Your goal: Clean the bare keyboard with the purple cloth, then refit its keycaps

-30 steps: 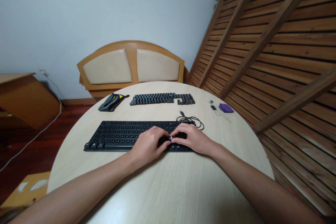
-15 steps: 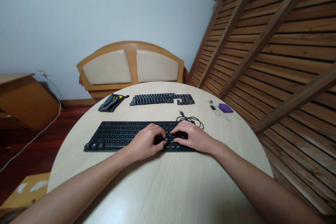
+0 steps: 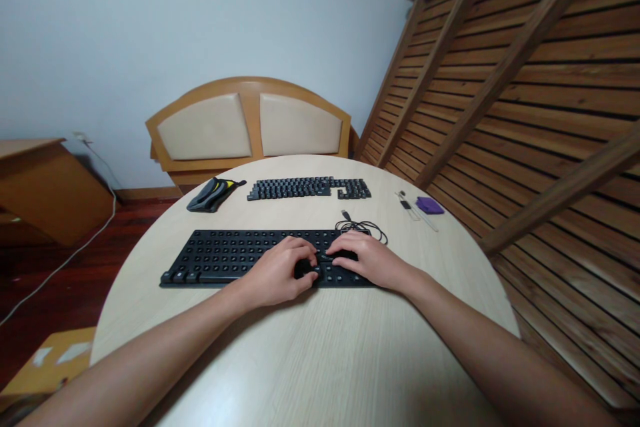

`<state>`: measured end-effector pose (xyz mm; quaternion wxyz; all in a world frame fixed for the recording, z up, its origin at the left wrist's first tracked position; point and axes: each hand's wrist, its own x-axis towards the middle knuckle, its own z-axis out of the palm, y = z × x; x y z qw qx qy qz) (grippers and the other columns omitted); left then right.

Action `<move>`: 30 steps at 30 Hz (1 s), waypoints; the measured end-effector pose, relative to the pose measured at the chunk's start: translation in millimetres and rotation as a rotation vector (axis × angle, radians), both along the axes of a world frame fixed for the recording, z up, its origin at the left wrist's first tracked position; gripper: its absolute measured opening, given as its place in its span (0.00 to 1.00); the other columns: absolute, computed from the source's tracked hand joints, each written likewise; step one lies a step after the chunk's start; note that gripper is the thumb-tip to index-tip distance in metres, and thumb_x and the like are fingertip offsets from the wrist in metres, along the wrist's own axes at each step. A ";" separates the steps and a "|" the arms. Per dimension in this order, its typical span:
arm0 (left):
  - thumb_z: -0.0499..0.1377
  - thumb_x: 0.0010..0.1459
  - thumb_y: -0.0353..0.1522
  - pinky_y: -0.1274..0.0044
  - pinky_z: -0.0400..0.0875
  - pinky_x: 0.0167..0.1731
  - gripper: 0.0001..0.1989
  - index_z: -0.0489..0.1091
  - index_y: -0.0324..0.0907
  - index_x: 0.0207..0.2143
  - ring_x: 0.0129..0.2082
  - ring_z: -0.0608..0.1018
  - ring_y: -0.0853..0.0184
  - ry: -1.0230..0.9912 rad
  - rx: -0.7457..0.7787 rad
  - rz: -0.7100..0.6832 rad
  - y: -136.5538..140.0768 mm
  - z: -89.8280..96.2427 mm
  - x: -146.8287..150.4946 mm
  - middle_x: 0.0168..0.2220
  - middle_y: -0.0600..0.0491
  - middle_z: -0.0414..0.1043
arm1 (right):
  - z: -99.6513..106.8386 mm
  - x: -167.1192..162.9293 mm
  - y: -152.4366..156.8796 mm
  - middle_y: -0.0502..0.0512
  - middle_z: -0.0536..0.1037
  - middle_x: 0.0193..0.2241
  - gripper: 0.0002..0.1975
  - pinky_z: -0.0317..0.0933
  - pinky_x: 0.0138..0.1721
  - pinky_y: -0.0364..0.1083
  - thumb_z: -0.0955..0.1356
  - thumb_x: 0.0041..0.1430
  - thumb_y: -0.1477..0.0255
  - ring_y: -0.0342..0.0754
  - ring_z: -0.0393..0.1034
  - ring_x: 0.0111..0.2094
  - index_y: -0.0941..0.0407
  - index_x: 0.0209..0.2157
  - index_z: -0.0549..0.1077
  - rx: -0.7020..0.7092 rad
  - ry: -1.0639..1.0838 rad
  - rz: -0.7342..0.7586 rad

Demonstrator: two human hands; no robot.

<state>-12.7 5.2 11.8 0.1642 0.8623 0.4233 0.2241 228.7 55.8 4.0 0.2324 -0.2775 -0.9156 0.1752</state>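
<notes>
A black keyboard (image 3: 220,260) lies flat across the table, mostly stripped of its keycaps. A few caps stay on at its bottom left corner. My left hand (image 3: 280,270) rests over its right half, with curled fingers and the thumb close to the fingertips. Facing it, my right hand (image 3: 367,259) covers the right end, thumb and fingers brought together in a pinch. Between the two sets of fingertips is a small dark piece, too small to name. What each hand holds is largely hidden. Beyond the keyboard, loose black keycaps (image 3: 290,189) stand in rows.
Behind my right hand lies a coiled black cable (image 3: 377,232) with a USB plug. A purple cloth (image 3: 430,205) and small thin tools (image 3: 407,205) lie at the right. A grey, black and yellow item (image 3: 213,195) sits far left. Wooden slats (image 3: 500,147) lean beside the table.
The fingers of both hands have shifted very slightly over the same part of the keyboard. Everything else stays in place.
</notes>
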 end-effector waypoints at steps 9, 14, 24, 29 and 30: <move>0.62 0.57 0.33 0.63 0.68 0.52 0.05 0.73 0.44 0.37 0.50 0.72 0.57 -0.002 0.001 0.000 -0.6 0.7 0.6 0.49 0.49 0.73 | 8.4 -3.0 -6.9 0.54 0.80 0.41 0.08 0.63 0.50 0.52 0.70 0.61 0.72 0.50 0.71 0.45 0.54 0.43 0.77 0.012 0.026 0.024; 0.63 0.57 0.33 0.64 0.67 0.53 0.06 0.74 0.44 0.38 0.51 0.73 0.57 -0.016 -0.023 -0.008 -0.9 2.5 0.0 0.50 0.49 0.73 | 13.3 -7.3 -13.1 0.54 0.80 0.41 0.09 0.62 0.50 0.51 0.72 0.59 0.70 0.50 0.71 0.44 0.54 0.42 0.77 0.005 0.028 0.064; 0.63 0.58 0.34 0.66 0.67 0.53 0.05 0.75 0.46 0.38 0.52 0.73 0.59 -0.048 -0.058 -0.005 1.1 1.8 -2.1 0.50 0.51 0.73 | 9.5 -12.3 -16.0 0.53 0.80 0.40 0.09 0.61 0.50 0.51 0.73 0.58 0.67 0.50 0.70 0.45 0.54 0.41 0.77 -0.013 0.014 0.079; 0.63 0.59 0.34 0.66 0.67 0.53 0.05 0.75 0.45 0.38 0.52 0.73 0.59 -0.073 -0.103 0.000 3.8 -1.2 -2.7 0.50 0.51 0.73 | 9.0 -13.2 -16.7 0.53 0.80 0.40 0.07 0.61 0.50 0.51 0.71 0.60 0.69 0.50 0.70 0.45 0.54 0.41 0.77 -0.014 0.009 0.077; 0.63 0.59 0.34 0.66 0.67 0.53 0.05 0.76 0.45 0.37 0.52 0.73 0.59 -0.080 -0.111 0.002 4.5 -1.9 -2.7 0.50 0.51 0.73 | 8.8 -13.6 -16.8 0.54 0.80 0.40 0.06 0.61 0.50 0.51 0.71 0.61 0.70 0.50 0.70 0.45 0.54 0.41 0.77 -0.015 0.011 0.074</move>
